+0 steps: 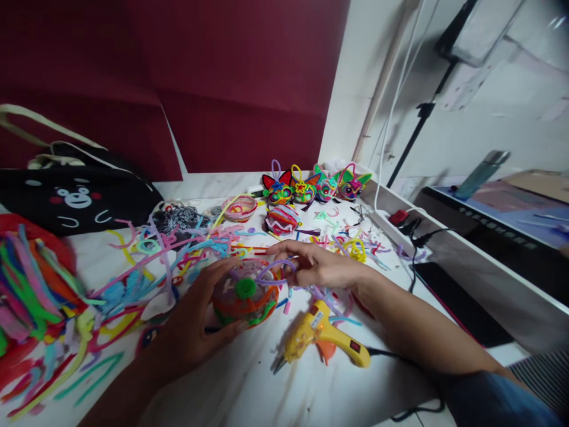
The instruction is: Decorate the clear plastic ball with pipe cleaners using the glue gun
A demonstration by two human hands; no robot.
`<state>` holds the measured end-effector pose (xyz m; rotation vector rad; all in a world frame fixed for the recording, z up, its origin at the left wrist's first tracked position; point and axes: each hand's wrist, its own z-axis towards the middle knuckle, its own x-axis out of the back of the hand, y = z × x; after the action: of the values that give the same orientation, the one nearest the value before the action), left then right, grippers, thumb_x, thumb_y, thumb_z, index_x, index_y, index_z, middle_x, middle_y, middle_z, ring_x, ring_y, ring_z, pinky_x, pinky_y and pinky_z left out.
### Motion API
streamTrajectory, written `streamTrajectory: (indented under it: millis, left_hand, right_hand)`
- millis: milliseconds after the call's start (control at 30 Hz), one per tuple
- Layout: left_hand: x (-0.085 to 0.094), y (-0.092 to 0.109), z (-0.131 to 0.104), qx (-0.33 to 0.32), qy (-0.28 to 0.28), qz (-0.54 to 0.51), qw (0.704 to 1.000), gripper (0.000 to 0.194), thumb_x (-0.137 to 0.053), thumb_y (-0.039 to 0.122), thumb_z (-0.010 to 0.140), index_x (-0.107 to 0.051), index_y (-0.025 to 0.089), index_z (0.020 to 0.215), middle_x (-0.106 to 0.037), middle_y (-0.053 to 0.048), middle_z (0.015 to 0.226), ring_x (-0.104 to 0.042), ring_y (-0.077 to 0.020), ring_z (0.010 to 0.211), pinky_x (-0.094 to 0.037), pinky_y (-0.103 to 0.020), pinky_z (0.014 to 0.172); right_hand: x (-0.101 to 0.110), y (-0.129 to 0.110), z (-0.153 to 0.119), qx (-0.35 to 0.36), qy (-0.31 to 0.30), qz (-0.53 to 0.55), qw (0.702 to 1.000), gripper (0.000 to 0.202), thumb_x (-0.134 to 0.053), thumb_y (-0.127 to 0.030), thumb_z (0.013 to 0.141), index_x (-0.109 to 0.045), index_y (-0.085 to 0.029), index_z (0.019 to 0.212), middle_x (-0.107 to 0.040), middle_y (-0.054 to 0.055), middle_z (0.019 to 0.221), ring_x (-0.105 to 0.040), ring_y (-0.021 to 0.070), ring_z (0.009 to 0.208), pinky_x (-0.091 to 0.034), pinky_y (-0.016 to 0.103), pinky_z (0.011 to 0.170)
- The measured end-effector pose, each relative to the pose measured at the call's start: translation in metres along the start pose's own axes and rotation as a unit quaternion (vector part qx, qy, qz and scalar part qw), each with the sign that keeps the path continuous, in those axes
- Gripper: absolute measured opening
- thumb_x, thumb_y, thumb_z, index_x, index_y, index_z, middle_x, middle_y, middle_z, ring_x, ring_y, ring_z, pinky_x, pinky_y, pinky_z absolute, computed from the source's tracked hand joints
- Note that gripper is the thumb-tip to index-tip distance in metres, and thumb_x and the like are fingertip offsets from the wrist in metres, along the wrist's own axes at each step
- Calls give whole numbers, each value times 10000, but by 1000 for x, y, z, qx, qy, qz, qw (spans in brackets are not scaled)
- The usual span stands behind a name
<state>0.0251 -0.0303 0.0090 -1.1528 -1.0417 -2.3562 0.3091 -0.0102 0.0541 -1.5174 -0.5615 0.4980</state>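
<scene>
My left hand (202, 323) is closed round the near left side of a round, clear ornament (262, 309) wrapped in orange and green pipe cleaner, with a green disc (245, 289) on its face. Between the fingertips of my right hand (313, 265) is a looped purple pipe cleaner (272, 270), at the ornament's upper right; whether it is fixed to the ornament I cannot tell. Just below my right hand, a yellow hot glue gun (311, 329) lies on its side, nozzle toward the lower left, a red switch on its handle.
Several finished animal-face ornaments (278, 191) stand at the back, with a striped wrapped ball (283, 219) before them. Loose pipe cleaners cover the table's left, some on a red bag (66, 249). A power strip (395, 231), a black phone-like slab (462, 305) and a ledge lie right.
</scene>
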Motion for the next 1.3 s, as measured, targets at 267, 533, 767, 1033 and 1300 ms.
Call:
streamTrajectory:
  millis: [267,533,767,1033,1300]
  left_hand:
    - [-1,-1,2,1,7,8,1000,747,-653,430,865,-267,309,1493,-407,-114,1503,-407,-383,1401,-453,-538,1099]
    - [0,0,2,16,2,-1,1000,735,-650,389,874,-266,329,1499,-391,-96,1518,-428,-342,1393,-481,-480,1088]
    - [2,-2,3,13,4,25,1000,729,-660,385,864,-284,325,1486,-397,-87,1513,-407,-378,1397,-443,-528,1108]
    - [0,-2,4,11,3,24,1000,735,-665,391,864,-284,309,1488,-394,-115,1513,-392,-371,1409,-442,-531,1106]
    - [4,4,0,8,0,-18,1000,775,-694,403,856,-253,307,1486,-412,-119,1485,-435,-332,1383,-408,-490,1136]
  right_hand:
    - [4,8,0,52,15,-230,972,653,-620,-44,699,-499,-199,1322,-580,-9,915,-504,105,693,-428,211,619]
    - [1,14,4,63,56,-305,949,622,-703,-53,714,-533,-167,1301,-617,32,995,-531,116,723,-450,223,658]
    - [0,21,9,19,75,-230,970,497,-651,-8,772,-551,-164,1234,-647,-25,815,-626,125,718,-465,219,658]
    - [1,35,15,15,101,-113,988,411,-693,-13,738,-611,-183,1104,-630,-53,731,-636,115,668,-472,202,614]
    - [-5,38,14,3,78,-45,996,345,-661,-149,781,-574,-165,1115,-619,-22,783,-636,133,625,-555,273,599]
